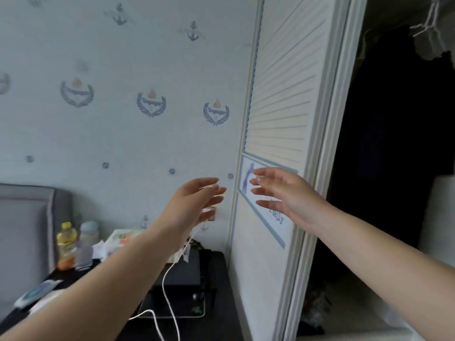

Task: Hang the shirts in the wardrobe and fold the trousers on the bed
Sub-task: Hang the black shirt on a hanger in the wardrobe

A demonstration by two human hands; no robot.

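nearest, two bare forearms reach up from the bottom edge. below them on the left sits a dark bedside table (214,271) with a white cable (170,286) looping over a black box (182,271), and two bottles (73,244) beside a grey headboard (24,230).

a little farther up, the left hand (197,203) and the right hand (283,193) are raised side by side with a small gap between them — both with fingers spread and loose, holding nothing. the right hand is in front of the white slatted wardrobe door (278,107), near the pale blue strip across it; whether it touches the door i cannot tell.

farther right, the wardrobe (394,143) stands open and very dark. dark clothes (406,70) seem to hang inside, and a white hanger (426,25) with something grey shows at the top right. no shirt or trousers are in either hand, and the bed itself is out of sight apart from the headboard.

the risks, as i judge them: a low-swinging left arm could snag the cable and drag things off the table — and fingers could get pinched at the door's edge if it slides.
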